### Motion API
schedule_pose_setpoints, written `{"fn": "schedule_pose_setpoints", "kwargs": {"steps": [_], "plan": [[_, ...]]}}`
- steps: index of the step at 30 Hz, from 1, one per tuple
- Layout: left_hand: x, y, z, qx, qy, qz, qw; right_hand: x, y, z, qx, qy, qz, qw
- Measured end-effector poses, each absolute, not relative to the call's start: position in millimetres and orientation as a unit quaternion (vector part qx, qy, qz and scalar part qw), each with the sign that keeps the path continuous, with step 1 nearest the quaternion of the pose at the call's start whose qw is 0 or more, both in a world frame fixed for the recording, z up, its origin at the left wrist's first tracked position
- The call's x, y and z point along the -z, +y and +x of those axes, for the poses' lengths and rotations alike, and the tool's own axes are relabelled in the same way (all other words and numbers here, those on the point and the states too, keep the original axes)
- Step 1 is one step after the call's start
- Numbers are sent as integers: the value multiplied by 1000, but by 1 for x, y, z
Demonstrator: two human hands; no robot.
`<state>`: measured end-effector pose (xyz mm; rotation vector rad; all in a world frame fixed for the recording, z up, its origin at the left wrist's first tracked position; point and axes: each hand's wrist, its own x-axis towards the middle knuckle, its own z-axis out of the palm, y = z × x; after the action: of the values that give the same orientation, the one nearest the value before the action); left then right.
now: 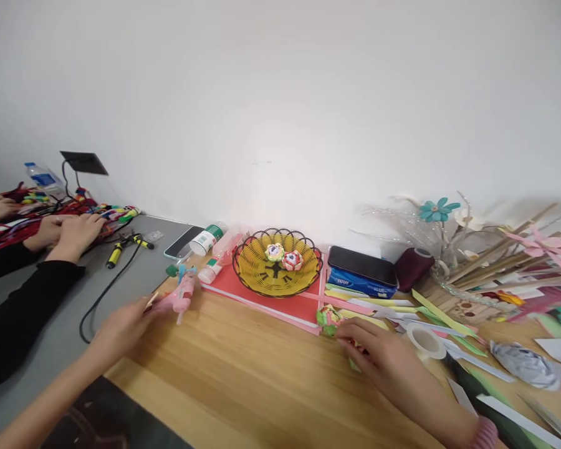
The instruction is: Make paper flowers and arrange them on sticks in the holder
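Head view: pink tool [183, 300] clamped in left hand [127, 323]. Folded flower [329, 317], by corner of red sheet [285, 307], touched by right hand [384, 357]; pinch cannot be told. Judged light, crushable; best held by base.

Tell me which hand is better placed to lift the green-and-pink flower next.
Right, most likely: the right hand has its fingers right by the green-and-pink flower. The left hand is farther away, across the wooden tabletop, and appears to hold a pink item.

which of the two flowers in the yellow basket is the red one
The right-hand flower: its outer petals show red, while the left-hand flower beside it looks pale yellow.
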<state>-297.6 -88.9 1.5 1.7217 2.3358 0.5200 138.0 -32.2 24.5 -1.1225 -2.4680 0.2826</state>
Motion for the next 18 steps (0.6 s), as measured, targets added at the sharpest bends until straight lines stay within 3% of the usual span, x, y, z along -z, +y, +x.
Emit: {"fn": "schedule_pose_setpoints", "kwargs": {"steps": [2, 7, 10, 12, 18], "plan": [[-9, -96, -292, -217, 795, 557, 107, -31, -29, 141, -108, -884, -414, 187], [-47, -99, -240, -367, 765, 498, 180, -40, -17, 116, -170, -853, -431, 240], [-65, -76, -194, -450, 678, 533, 233, -40, -12, 71, -290, -831, -367, 301], [-69, -55, -171, -481, 628, 552, 263, -39, -9, 34, -439, -776, -280, 355], [-63, -15, -142, -534, 550, 549, 332, -40, 7, -37, -511, -705, -221, 438]]}}
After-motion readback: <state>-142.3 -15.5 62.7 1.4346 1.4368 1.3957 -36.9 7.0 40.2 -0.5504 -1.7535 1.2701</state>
